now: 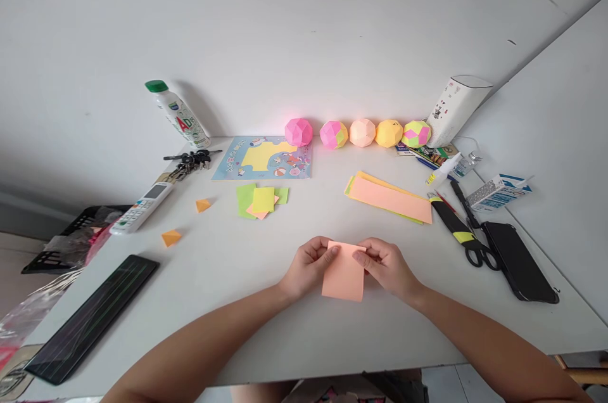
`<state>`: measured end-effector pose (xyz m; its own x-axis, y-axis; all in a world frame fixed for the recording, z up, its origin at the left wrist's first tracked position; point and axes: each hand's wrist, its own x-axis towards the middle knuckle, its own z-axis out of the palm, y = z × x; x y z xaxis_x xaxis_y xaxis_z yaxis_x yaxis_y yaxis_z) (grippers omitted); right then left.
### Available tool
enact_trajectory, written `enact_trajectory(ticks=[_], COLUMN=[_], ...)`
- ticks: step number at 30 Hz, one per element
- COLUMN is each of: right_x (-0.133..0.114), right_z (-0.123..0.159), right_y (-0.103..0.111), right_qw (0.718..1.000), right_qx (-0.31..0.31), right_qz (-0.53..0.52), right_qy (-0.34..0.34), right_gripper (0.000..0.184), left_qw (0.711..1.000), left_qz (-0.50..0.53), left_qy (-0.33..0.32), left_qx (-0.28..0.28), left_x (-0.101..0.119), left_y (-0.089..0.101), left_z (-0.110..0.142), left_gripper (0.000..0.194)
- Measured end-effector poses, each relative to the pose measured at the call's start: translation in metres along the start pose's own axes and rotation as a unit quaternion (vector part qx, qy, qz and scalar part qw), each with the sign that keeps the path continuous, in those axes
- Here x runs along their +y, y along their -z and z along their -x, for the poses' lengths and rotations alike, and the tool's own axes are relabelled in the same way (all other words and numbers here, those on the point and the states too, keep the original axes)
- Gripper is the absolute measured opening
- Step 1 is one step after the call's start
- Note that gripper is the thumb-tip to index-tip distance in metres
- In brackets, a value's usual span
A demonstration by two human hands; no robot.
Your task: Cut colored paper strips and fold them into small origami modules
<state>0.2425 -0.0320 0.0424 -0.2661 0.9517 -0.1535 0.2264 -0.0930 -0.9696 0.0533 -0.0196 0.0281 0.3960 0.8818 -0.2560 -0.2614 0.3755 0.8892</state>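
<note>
A peach-coloured sheet of paper point(344, 277) is held upright-looking between my two hands, near the front middle of the table. My left hand point(310, 265) pinches its upper left corner, thumb on the near face. At the upper right corner, my right hand point(387, 265) grips it the same way; the fingers behind the paper are partly hidden. Beyond the hands lie long paper strips point(392, 199) in peach, orange and green. Small green, yellow and peach paper squares point(263, 200) overlap to the left. Two small folded orange pieces point(171, 237) rest farther left.
Several faceted paper balls point(362, 133) line the wall beside a blue card point(228, 162). Scissors point(479, 255), a cutter point(449, 219), a black phone point(517, 262) and a glue bottle point(444, 170) lie right. A bottle point(180, 116), keys point(192, 161), remote point(141, 208) and dark tablet point(92, 319) are left.
</note>
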Motion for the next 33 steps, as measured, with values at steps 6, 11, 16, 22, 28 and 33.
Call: enact_trajectory(ticks=[6, 11, 16, 22, 28, 33], right_x=[-0.0004, -0.0002, 0.0001, -0.0023, -0.0038, -0.0036], right_z=[0.0001, 0.0003, 0.0004, 0.0005, -0.0002, 0.0005], right_y=[-0.0003, -0.0003, -0.0003, 0.0006, 0.0004, 0.0003], right_qw=[1.0, 1.0, 1.0, 1.0, 1.0, 1.0], right_qx=[-0.003, -0.002, -0.001, -0.001, 0.004, 0.003], right_qz=[-0.003, -0.016, -0.016, -0.006, -0.011, -0.019], right_qy=[-0.009, -0.008, -0.008, 0.006, 0.01, 0.001], right_gripper=[0.028, 0.024, 0.025, 0.026, 0.026, 0.027], left_qw=[1.0, 1.0, 1.0, 1.0, 0.999, 1.0], left_qz=[-0.007, -0.012, -0.016, -0.016, -0.018, -0.019], left_qy=[-0.006, -0.007, -0.008, -0.018, -0.027, -0.022], left_qx=[-0.002, -0.004, -0.001, 0.003, 0.007, 0.005], left_x=[-0.001, -0.0018, -0.0009, -0.0018, -0.0028, -0.0019], left_y=[0.0006, 0.0019, 0.0011, 0.0014, 0.0023, 0.002], left_z=[0.0006, 0.0016, 0.0019, 0.002, 0.0019, 0.0022], left_gripper=[0.029, 0.027, 0.028, 0.028, 0.029, 0.029])
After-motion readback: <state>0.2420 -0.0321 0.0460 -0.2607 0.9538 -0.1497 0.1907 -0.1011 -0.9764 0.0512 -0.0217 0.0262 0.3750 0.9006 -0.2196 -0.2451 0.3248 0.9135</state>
